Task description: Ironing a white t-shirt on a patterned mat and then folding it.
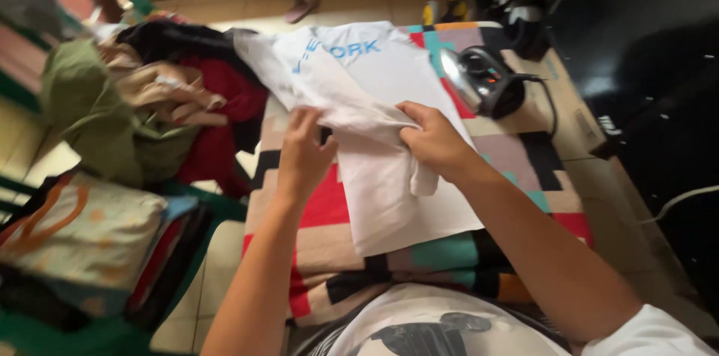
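Both hands gathering a soft white cotton T-shirt with blue lettering (pixel 374 101) on a patchwork-covered worktop (pixel 329 266).

The left hand (pixel 303 154) and right hand (pixel 434 139) each have their fingers closed on a bunched fold near the middle of the shirt, which lies partly spread across the multicoloured blanket, its upper part lifted and rumpled. The cloth looks light, limp and easily creased, so it will probably sag wherever unsupported; I judge that hems, shoulders or a folded edge give the surest hold (a pinch in mid-fabric only drags up more wrinkles). A black and silver electric iron (pixel 483 79) rests on its side just beside the shirt's right edge, its cord trailing off. To the left, apart from the worktop, sits a heap of mixed clothes in green, red and tan (pixel 142 109), with a stack of folded garments (pixel 90 236) nearer the person.
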